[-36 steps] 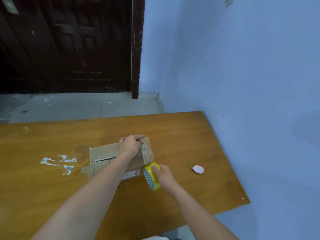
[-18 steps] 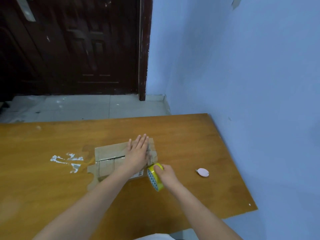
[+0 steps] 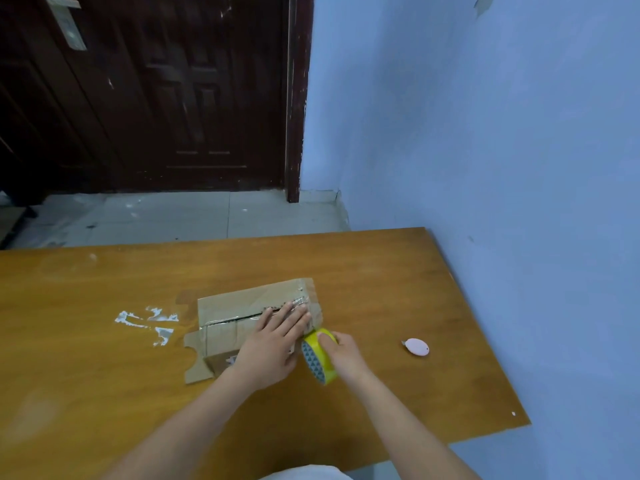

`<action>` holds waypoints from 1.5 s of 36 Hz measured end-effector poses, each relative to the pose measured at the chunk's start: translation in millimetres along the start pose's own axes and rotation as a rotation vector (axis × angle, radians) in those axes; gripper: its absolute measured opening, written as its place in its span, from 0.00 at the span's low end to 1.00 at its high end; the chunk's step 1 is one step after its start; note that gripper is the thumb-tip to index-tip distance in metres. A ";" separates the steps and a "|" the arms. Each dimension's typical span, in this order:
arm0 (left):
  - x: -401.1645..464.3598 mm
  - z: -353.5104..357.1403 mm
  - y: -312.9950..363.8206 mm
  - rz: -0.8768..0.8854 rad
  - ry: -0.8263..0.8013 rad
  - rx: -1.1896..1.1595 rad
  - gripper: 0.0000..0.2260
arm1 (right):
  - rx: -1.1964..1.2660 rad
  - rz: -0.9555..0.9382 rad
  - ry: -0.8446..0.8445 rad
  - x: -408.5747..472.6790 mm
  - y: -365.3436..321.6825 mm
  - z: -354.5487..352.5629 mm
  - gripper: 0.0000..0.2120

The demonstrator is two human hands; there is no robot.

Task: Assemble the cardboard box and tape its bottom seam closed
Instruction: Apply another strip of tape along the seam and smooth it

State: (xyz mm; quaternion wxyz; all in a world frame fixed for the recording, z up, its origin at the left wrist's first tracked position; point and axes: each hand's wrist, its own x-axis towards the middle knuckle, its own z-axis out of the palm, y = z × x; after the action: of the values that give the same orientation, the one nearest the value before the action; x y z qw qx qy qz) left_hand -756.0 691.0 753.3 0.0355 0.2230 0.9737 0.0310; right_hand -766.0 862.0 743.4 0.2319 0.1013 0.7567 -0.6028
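Under the left hand [image 3: 273, 341], box [image 3: 242, 317] seam part-hidden — label unreadable

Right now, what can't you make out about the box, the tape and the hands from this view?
- Head view: the seam's near end on the box is hidden under the left hand.
- Whether tape still runs from the tape roll to the box: hidden between both hands.
- The right hand covers the roll's far side.
- The label on the box's near side is blurred and mostly covered by the left hand.
- The pink object is too small to identify.
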 end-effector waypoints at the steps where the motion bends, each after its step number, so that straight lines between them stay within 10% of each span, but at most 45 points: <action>1: -0.4 0.4 -1.6 -0.003 0.036 0.014 0.34 | 0.026 0.003 -0.006 -1.7 1.5 0.9 0.11; 46: 15.8 16.8 -4.6 -0.181 0.049 -0.180 0.25 | -0.018 -0.007 -0.040 -22.8 65.6 0.7 0.06; 54: 15.7 13.3 -0.7 -0.205 0.046 -0.192 0.25 | -0.125 0.006 0.080 -18.7 65.7 10.5 0.18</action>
State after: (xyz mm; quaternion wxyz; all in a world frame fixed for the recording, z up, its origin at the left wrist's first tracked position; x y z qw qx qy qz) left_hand -769.3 697.8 739.1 0.0373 0.1172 0.9845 0.1254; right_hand -718.9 870.9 693.6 0.2089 0.1129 0.8013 -0.5491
